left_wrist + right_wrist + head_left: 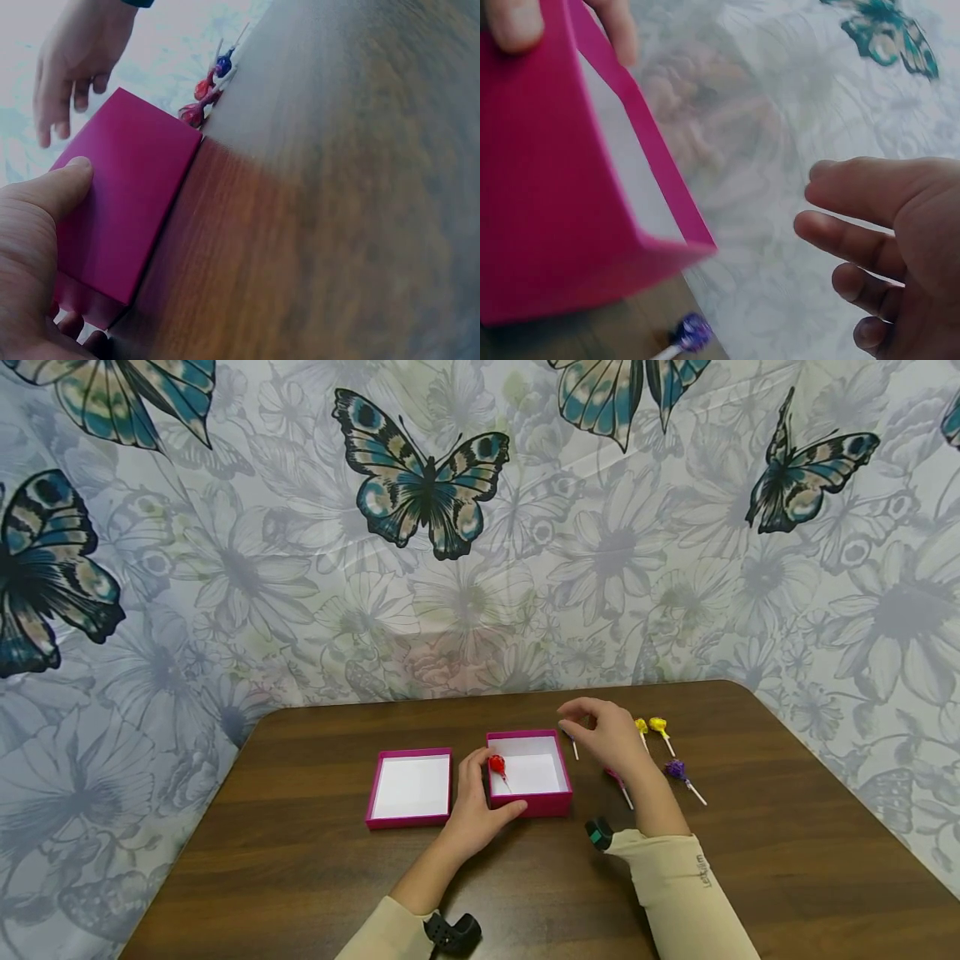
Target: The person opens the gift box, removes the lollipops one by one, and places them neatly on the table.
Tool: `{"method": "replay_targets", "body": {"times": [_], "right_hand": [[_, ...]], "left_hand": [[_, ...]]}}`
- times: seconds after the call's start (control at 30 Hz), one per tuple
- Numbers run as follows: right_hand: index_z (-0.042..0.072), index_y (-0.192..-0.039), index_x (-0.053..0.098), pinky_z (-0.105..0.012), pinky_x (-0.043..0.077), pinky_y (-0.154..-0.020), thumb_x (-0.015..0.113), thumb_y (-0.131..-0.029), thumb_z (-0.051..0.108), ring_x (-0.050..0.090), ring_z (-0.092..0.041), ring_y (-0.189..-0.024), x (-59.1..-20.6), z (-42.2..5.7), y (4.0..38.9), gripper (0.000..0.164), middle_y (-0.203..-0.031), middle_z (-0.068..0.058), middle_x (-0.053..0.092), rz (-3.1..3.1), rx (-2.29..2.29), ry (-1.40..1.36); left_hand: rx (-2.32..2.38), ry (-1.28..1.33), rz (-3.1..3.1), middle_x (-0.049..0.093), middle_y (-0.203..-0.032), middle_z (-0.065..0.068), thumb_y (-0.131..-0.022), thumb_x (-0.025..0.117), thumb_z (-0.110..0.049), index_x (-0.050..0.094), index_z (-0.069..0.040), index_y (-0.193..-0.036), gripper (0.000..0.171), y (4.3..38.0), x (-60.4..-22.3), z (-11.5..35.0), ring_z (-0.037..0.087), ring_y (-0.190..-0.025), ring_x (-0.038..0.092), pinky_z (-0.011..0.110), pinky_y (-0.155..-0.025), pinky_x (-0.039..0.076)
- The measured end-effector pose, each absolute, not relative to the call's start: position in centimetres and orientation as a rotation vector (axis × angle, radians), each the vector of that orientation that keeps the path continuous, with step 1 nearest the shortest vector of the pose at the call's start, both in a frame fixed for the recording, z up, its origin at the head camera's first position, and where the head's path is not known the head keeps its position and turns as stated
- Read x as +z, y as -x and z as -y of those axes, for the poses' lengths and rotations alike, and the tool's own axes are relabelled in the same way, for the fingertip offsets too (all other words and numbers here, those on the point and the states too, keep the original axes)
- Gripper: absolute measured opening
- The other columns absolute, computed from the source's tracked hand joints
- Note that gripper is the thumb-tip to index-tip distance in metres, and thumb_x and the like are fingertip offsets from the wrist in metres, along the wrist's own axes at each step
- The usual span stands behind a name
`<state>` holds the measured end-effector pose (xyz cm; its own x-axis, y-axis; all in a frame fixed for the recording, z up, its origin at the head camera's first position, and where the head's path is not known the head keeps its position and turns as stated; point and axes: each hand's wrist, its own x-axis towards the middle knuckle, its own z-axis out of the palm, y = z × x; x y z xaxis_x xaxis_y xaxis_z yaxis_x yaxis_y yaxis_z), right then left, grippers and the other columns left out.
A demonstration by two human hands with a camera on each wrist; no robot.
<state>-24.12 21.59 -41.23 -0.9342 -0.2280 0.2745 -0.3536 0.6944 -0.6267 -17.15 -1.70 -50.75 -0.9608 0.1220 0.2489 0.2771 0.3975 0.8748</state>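
Observation:
My left hand grips a magenta box at its left side, with the thumb at the front wall. Inside the white-lined box, a red lollipop leans near the left wall, close to the fingers. My right hand hovers past the box's right back corner, its fingers loosely bent with nothing between them, as the right wrist view also shows. Below it, a purple lollipop lies beside the box. A pink lollipop lies partly hidden by the right forearm.
Left of the box lies its magenta-edged lid, white inside up. Two yellow lollipops and another purple lollipop lie right of the right forearm. The brown wooden table ends at a butterfly-patterned cloth behind.

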Motion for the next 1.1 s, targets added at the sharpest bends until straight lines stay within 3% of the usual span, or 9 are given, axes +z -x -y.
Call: {"method": "replay_targets", "body": {"times": [0.2,0.47,1.1], "right_hand": [[0.014,-0.115,0.071,-0.026,0.049,-0.065,0.072,-0.093,0.021,0.055,-0.017,-0.078,-42.0,-19.0,23.7,0.024,-0.099,-0.003,0.071,2.628,1.147,-0.529],[0.014,-0.113,0.072,-0.025,0.052,-0.072,0.075,-0.091,0.020,0.060,-0.014,-0.084,-43.0,-16.4,23.4,0.023,-0.103,-0.001,0.073,2.614,1.159,-0.614],[0.012,-0.107,0.074,-0.026,0.054,-0.070,0.073,-0.091,0.017,0.064,-0.014,-0.080,-44.9,-14.7,23.6,0.017,-0.099,-0.002,0.076,2.692,1.111,-0.644]], "left_hand": [[-1.603,0.367,2.506,0.025,-0.154,0.012,-0.081,0.084,-0.031,0.026,-0.010,-0.148,0.091,17.2,-50.8,1.7,0.031,-0.146,0.028,0.054,-0.121,0.029],[-1.587,0.372,2.519,0.023,-0.154,0.012,-0.081,0.083,-0.030,0.026,-0.011,-0.148,0.090,17.3,-50.9,1.8,0.030,-0.146,0.028,0.055,-0.121,0.030],[-1.574,0.347,2.561,0.022,-0.154,0.009,-0.082,0.083,-0.031,0.025,-0.016,-0.148,0.089,17.4,-51.0,1.7,0.027,-0.146,0.028,0.051,-0.123,0.028]]}}
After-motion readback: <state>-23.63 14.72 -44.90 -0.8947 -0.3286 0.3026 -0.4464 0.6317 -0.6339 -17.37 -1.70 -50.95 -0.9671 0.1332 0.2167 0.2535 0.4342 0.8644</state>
